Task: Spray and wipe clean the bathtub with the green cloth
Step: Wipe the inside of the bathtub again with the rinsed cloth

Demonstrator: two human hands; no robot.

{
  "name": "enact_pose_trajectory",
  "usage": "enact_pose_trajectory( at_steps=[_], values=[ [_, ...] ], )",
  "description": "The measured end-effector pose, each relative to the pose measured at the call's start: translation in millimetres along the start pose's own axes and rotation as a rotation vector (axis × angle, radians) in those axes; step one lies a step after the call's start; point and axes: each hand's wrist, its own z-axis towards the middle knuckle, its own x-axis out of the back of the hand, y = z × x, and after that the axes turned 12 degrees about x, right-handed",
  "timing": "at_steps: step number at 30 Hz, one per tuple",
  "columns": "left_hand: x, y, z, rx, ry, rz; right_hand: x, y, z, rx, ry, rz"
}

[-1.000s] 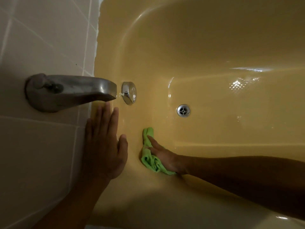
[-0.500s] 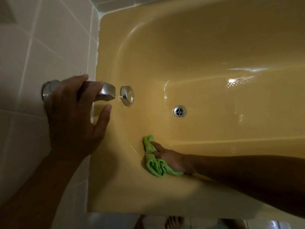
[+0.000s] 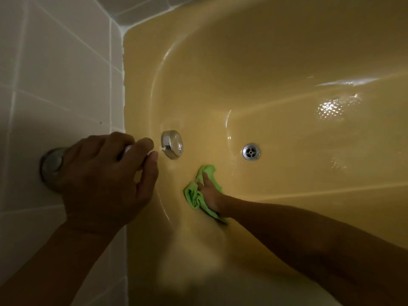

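Yellow bathtub (image 3: 287, 51) against white tile, floor glossy-wet past the drain (image 3: 251, 151): left hand (image 3: 103, 180) clasps the spout (image 3: 51, 164), right hand (image 3: 209, 193) grips the bunched green cloth (image 3: 194, 195) pressed to the end slope; wiping judged partway, far walls probably left.

Left hand (image 3: 103, 177) grips the spout (image 3: 51, 164), right hand (image 3: 209, 195) holds the green cloth (image 3: 192, 196)
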Motion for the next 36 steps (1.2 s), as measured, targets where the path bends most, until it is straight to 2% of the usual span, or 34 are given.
enact_pose_trajectory(
  at_steps=[1,3,5,8,11,14,17,21,25,29,31,36],
  values=[
    [0.2,-0.5,0.6,-0.006,-0.001,0.010,-4.0,-8.8,6.2,-0.043,0.059,0.098],
    [0.4,-1.1,0.3,-0.004,-0.007,0.026,-3.5,-45.8,-1.3,-0.049,0.101,0.131],
    [-1.0,-0.1,0.6,0.004,-0.004,0.034,-2.4,-84.2,-11.5,0.019,0.150,0.169],
    [-1.0,1.1,2.0,-0.003,-0.007,0.033,-11.0,-104.2,-16.6,0.105,0.204,0.195],
    [3.0,4.2,3.2,0.004,0.014,0.035,-30.9,-99.3,-17.4,0.169,0.250,0.296],
    [6.0,7.1,5.2,0.014,0.009,0.019,-49.1,-70.4,-23.9,0.235,0.200,0.297],
    [9.1,5.9,6.4,0.005,-0.026,0.005,-35.9,-105.6,-89.4,0.296,0.132,0.232],
    [11.0,0.8,8.0,-0.023,-0.089,-0.012,-14.6,-103.0,-132.8,0.300,0.078,0.085],
    [11.8,-0.6,8.6,-0.037,-0.109,-0.031,10.5,-114.8,-145.9,0.340,0.198,0.099],
    [12.1,0.1,8.3,-0.032,-0.113,-0.045,41.6,-144.9,-121.6,0.530,0.359,-0.024],
    [12.5,0.1,8.2,-0.033,-0.117,-0.037,53.9,-168.2,-99.6,0.574,0.324,-0.135],
    [11.8,-0.3,8.7,-0.025,-0.148,-0.019,54.4,-197.1,-52.0,0.649,0.104,-0.467]
  ],
)
